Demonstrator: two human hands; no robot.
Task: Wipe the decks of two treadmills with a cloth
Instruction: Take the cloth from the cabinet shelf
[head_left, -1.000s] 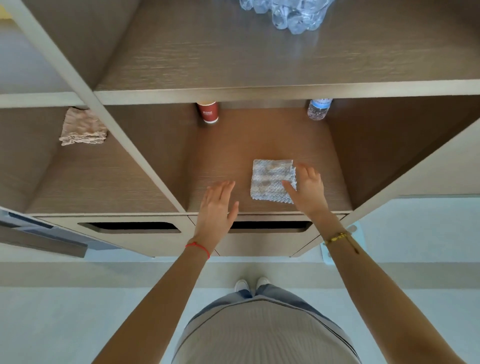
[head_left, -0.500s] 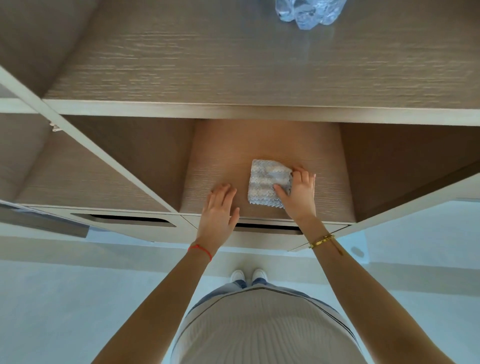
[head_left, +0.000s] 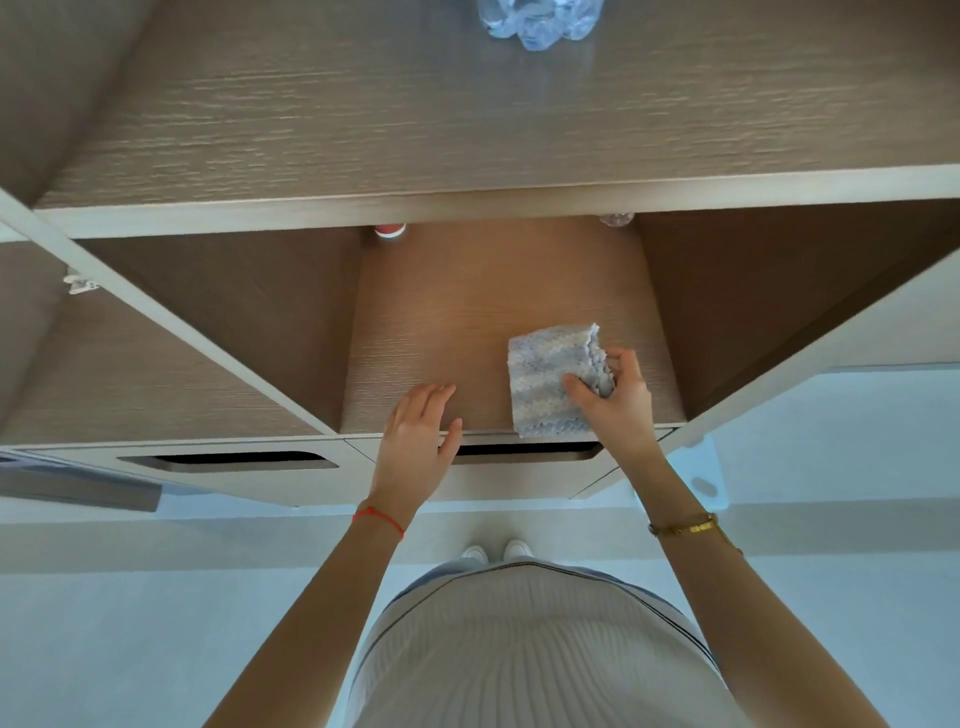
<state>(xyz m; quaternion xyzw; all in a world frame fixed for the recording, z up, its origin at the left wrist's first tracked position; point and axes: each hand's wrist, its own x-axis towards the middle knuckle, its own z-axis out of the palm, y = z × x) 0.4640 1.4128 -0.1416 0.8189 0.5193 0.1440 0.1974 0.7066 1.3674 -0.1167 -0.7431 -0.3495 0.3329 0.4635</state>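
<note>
A folded grey-blue and white cloth (head_left: 545, 379) lies near the front edge of a wooden shelf compartment (head_left: 467, 322). My right hand (head_left: 615, 400) pinches the cloth's right edge between thumb and fingers and lifts that side off the shelf. My left hand (head_left: 415, 441) rests flat on the shelf's front edge, left of the cloth, with straight fingers and nothing in it. No treadmill is in view.
A red paper cup (head_left: 389, 229) and a clear bottle (head_left: 617, 218) stand at the back of the compartment, mostly hidden by the shelf above. Clear plastic bottles (head_left: 535, 21) lie on the upper shelf. Two drawer slots (head_left: 228, 460) sit below. Pale floor lies underfoot.
My right hand went from lying on the cloth to pinching its right edge and raising it. The cloth slid toward the front edge. My left hand drew back to the shelf's edge.
</note>
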